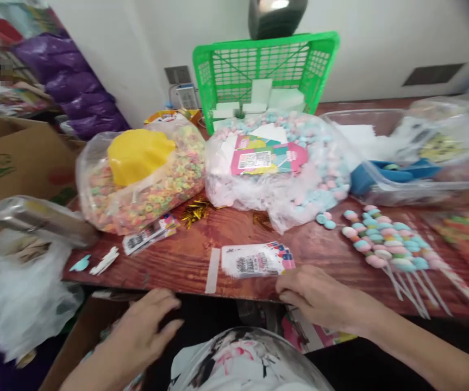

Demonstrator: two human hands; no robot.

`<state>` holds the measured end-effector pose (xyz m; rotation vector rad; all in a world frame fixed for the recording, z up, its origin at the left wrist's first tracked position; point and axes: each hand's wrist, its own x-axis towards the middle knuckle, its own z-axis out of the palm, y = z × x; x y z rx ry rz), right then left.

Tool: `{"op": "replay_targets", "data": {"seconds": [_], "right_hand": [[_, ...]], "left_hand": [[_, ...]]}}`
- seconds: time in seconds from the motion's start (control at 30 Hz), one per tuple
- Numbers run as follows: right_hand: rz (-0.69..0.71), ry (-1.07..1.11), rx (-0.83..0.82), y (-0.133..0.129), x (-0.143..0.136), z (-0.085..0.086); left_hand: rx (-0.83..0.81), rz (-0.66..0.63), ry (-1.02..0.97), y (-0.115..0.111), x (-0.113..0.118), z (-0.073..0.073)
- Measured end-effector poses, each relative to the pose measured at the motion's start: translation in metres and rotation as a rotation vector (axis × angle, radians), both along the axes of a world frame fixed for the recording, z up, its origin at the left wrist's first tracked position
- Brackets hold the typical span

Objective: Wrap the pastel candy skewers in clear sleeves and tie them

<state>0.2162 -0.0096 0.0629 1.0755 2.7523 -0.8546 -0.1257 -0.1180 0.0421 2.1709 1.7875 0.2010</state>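
My left hand (148, 320) hangs just off the table's front edge, thumb and fingers apart, with nothing in it. My right hand (316, 296) is at the front edge with its fingers curled together; what they hold, if anything, is hidden. Its fingertips are by the right end of a stack of printed cards (254, 262). To the left of that stack lies a pale strip (213, 271). Candy skewers (397, 239) on white sticks, strung with pink, blue and orange pieces, lie to the right. Behind the cards sits a clear bag of pink and blue candies (324, 157) with colourful packets (269, 157) on top.
A bag of ring-shaped candies (156, 195) holds a yellow scoop-like piece (140, 155). A green crate (267, 43) stands behind. At left are a steel flask (42, 220) and a cardboard box (18, 157); at right, a clear tub (421, 187). Another person is partly visible far left.
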Motion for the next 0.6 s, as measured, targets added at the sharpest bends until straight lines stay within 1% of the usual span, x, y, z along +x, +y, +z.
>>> {"op": "replay_targets", "data": {"seconds": [0.07,0.1,0.13,0.17,0.2,0.23,0.27,0.3,0.4,0.43,0.47,0.53,0.6], "right_hand": [[0.036,-0.021,0.053,-0.006,-0.01,0.002],[0.038,-0.046,0.105,-0.008,-0.014,0.002],[0.026,-0.069,0.169,-0.008,-0.014,0.002],[-0.003,-0.094,0.232,-0.008,-0.01,0.001],[-0.062,-0.128,0.3,-0.006,-0.001,0.0],[-0.138,-0.165,0.363,-0.004,0.013,-0.001],[-0.227,-0.216,0.407,-0.001,0.031,-0.001],[-0.358,-0.292,0.476,0.001,0.053,-0.001],[-0.572,-0.41,0.543,0.008,0.122,-0.002],[-0.717,-0.474,0.573,0.01,0.141,-0.004],[-0.818,-0.526,0.553,0.01,0.156,-0.006],[-0.94,-0.614,0.439,0.01,0.174,-0.012],[-0.971,-0.638,0.349,0.009,0.178,-0.018]], "left_hand": [[0.165,-0.197,-0.053,0.04,0.06,-0.003],[0.186,-0.262,-0.022,0.058,0.091,-0.003],[0.152,-0.333,0.04,0.075,0.118,-0.003],[0.145,-0.377,0.11,0.088,0.141,-0.003],[0.136,-0.403,0.181,0.098,0.158,-0.005],[0.128,-0.423,0.239,0.105,0.169,-0.008],[0.128,-0.432,0.285,0.11,0.175,-0.012],[0.133,-0.433,0.32,0.112,0.177,-0.017],[0.19,-0.405,0.365,0.109,0.172,-0.032],[0.22,-0.392,0.363,0.107,0.17,-0.035],[0.247,-0.38,0.353,0.105,0.168,-0.038],[0.283,-0.36,0.317,0.104,0.166,-0.04],[0.305,-0.351,0.258,0.106,0.163,-0.041]]}}
